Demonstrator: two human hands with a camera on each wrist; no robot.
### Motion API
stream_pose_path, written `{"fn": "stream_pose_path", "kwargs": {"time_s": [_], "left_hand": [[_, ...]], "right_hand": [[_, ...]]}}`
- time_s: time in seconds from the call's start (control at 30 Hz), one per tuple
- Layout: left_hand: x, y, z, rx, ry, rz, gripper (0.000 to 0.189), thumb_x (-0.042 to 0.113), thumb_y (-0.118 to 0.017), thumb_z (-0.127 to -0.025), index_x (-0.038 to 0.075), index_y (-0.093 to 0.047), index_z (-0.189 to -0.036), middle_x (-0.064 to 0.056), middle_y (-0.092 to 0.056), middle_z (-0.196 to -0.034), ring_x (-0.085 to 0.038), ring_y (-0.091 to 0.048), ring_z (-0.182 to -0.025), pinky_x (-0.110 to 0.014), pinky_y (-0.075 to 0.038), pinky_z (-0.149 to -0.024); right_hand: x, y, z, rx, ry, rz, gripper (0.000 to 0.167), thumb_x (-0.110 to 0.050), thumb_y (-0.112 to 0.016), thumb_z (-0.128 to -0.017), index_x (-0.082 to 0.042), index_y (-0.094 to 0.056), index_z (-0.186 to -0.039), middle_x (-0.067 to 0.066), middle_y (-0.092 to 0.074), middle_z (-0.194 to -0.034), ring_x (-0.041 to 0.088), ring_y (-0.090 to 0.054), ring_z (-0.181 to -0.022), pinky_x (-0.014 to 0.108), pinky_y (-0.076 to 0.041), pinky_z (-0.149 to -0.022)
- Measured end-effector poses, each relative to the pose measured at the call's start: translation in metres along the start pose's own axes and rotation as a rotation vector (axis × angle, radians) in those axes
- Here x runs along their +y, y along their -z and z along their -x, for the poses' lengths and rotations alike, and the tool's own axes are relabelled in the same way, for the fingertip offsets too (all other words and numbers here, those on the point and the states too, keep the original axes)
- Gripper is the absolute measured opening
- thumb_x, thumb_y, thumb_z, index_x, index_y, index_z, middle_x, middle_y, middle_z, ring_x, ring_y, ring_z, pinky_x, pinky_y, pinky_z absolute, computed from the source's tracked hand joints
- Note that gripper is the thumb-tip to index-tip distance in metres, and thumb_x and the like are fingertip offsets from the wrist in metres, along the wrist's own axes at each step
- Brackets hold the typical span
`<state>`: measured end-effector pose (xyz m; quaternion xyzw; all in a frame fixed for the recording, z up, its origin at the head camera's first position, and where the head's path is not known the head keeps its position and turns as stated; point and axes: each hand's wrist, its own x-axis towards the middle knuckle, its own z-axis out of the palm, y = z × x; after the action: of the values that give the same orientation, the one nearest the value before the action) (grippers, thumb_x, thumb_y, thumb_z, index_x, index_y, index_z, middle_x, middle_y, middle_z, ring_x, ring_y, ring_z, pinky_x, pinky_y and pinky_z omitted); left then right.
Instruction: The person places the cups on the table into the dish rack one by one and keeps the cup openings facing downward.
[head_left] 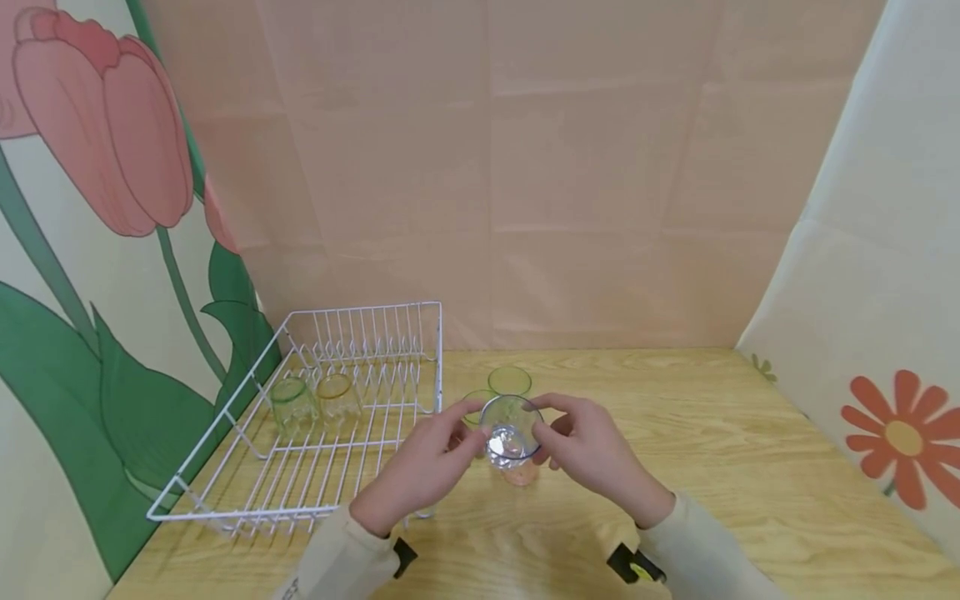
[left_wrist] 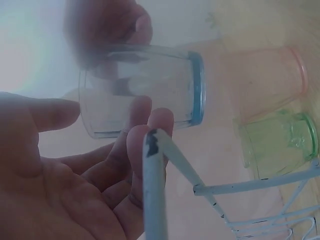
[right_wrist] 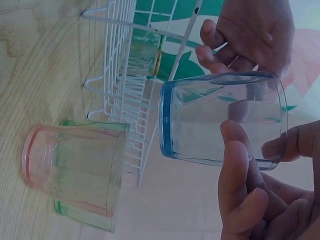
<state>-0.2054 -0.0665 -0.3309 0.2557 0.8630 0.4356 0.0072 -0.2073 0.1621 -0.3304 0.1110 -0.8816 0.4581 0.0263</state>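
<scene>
Blue glass: I hold it (head_left: 512, 442) up over the table (head_left: 712, 450), with its thick blue bottom facing down.
My left hand (head_left: 429, 457): thumb and fingers pinch the glass on its left side.
My right hand (head_left: 596, 450): thumb and fingers pinch it on the right side.
Glasses on the table: a pink glass (head_left: 522, 476) is near, and two green glasses (head_left: 510, 381) are farther away.
White rack (head_left: 439, 358): on the left, with a light green cup (head_left: 294, 408) and a yellow cup (head_left: 340, 400) side by side inside.
</scene>
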Motion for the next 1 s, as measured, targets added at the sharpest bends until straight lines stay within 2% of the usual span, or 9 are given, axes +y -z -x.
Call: {"fn": "stream_pose_path", "kwargs": {"time_s": [0.2,0.33,0.47,0.7,1.0], "left_hand": [[0.0,-0.002,-0.001,-0.006,-0.005,-0.005,0.045,0.034,-0.051,-0.105,0.009,-0.052,-0.143,0.007,-0.067,-0.084,-0.01,-0.063,-0.074,-0.028,-0.051,-0.06],[0.0,-0.002,-0.001,0.01,-0.024,-0.028,0.044,0.033,-0.052,-0.104,0.007,-0.053,-0.14,0.008,-0.066,-0.082,-0.009,-0.061,-0.073,-0.028,-0.05,-0.063],[0.0,-0.003,0.001,0.019,-0.031,-0.034,0.046,0.035,-0.053,-0.104,0.008,-0.053,-0.14,0.01,-0.066,-0.082,-0.006,-0.061,-0.073,-0.027,-0.051,-0.066],[0.005,-0.004,0.005,0.013,-0.058,-0.035,0.044,0.032,-0.059,-0.1,0.01,-0.053,-0.138,0.01,-0.067,-0.082,-0.005,-0.061,-0.071,-0.025,-0.052,-0.063],[0.009,-0.005,0.011,-0.01,-0.088,-0.086,0.042,0.03,-0.065,-0.097,0.014,-0.053,-0.134,0.011,-0.067,-0.08,-0.003,-0.061,-0.071,-0.023,-0.051,-0.064]], "right_hand": [[-0.001,0.001,0.001,-0.008,0.008,-0.008,0.03,-0.018,-0.06,-0.095,-0.013,-0.067,-0.124,0.001,-0.069,-0.065,0.018,-0.065,-0.058,0.03,-0.048,-0.048],[0.002,0.001,0.0,-0.024,0.021,-0.069,0.03,-0.026,-0.058,-0.1,-0.007,-0.067,-0.122,0.004,-0.07,-0.067,0.021,-0.065,-0.058,0.03,-0.051,-0.05],[0.007,0.002,-0.003,-0.04,0.039,-0.14,0.038,-0.034,-0.05,-0.105,-0.002,-0.067,-0.119,0.007,-0.07,-0.069,0.024,-0.066,-0.057,0.031,-0.051,-0.05],[0.014,0.002,-0.008,-0.058,-0.029,-0.182,0.043,-0.038,-0.045,-0.107,-0.003,-0.067,-0.118,0.009,-0.067,-0.066,0.027,-0.065,-0.057,0.027,-0.04,-0.042],[0.019,0.002,-0.009,-0.085,-0.058,-0.193,0.047,-0.043,-0.044,-0.106,-0.003,-0.065,-0.12,0.011,-0.066,-0.063,0.026,-0.064,-0.054,0.025,-0.036,-0.041]]}}
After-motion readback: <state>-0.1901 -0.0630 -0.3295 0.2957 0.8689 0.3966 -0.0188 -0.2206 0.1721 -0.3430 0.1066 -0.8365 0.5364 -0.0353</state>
